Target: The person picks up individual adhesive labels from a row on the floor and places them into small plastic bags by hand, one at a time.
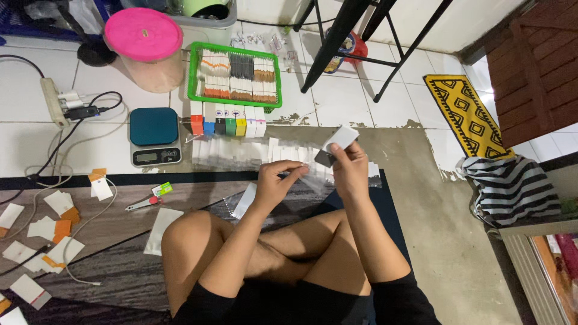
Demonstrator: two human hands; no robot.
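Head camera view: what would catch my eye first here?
Probably the two hands in the middle: the right hand holds up a small white-and-grey card, while the left hand pinches a clear plastic sleeve. Beyond them, a green tray of sorted cards sits on the white tiles, with a bright pink lid on a tub to its left.

We are seeing a green tray [194, 75] lying on the white tiled floor [337, 99], packed with rows of small packets. Just left of it a tub with a pink lid [143, 33] is standing, and below that a teal kitchen scale [155, 136] is sitting. A white power strip [53, 101] is lying at far left, its cables trailing. A yellow patterned mat [466, 114] and a striped bag [512, 186] are resting at right.
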